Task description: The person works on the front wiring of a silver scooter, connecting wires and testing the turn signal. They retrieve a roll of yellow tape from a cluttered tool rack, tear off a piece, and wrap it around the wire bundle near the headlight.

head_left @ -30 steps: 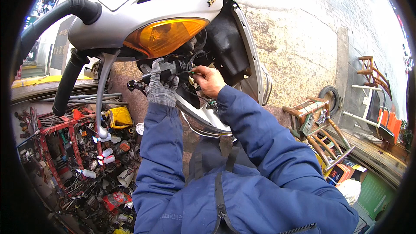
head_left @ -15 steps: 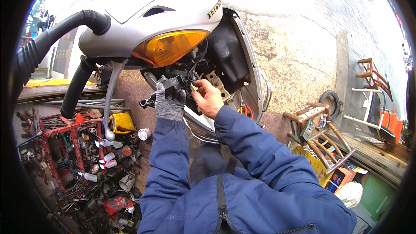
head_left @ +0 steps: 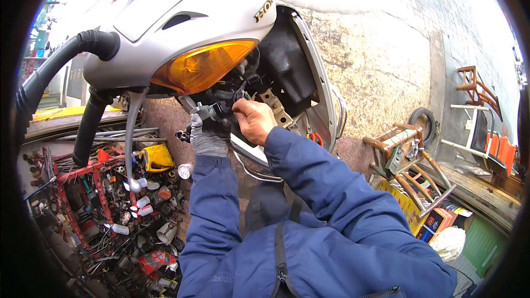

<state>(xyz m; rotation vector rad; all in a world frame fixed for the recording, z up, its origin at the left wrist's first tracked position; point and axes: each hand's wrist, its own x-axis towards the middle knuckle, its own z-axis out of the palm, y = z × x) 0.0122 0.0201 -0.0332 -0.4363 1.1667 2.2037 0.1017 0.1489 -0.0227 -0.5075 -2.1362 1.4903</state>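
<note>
My left hand [head_left: 207, 138], in a grey knit glove, grips a black and grey switch-like assembly [head_left: 212, 111] under the scooter's amber lens [head_left: 193, 66]. My bare right hand [head_left: 255, 121] is pinched beside the assembly; what its fingertips hold is too hidden to make out. The white scooter body [head_left: 171, 5] is above, its open front showing a black inner panel [head_left: 284, 60], wiring and a tan perforated block [head_left: 271, 105] just behind my right hand. A silver lever [head_left: 134, 160] and black handlebar grip [head_left: 91, 127] hang left of my hands.
A red metal rack [head_left: 77, 176] crowded with tools and parts fills the lower left, near a yellow container [head_left: 155, 157]. At right are wooden chairs [head_left: 469, 85], a worn wooden frame [head_left: 403, 143], a tyre [head_left: 424, 122], a white-framed seat [head_left: 472, 143] and cartons [head_left: 433, 223].
My left hand has shifted lower beneath the assembly and turned slightly. My right hand has moved a little left, fingers still pinched, and more of the tan block now shows behind it.
</note>
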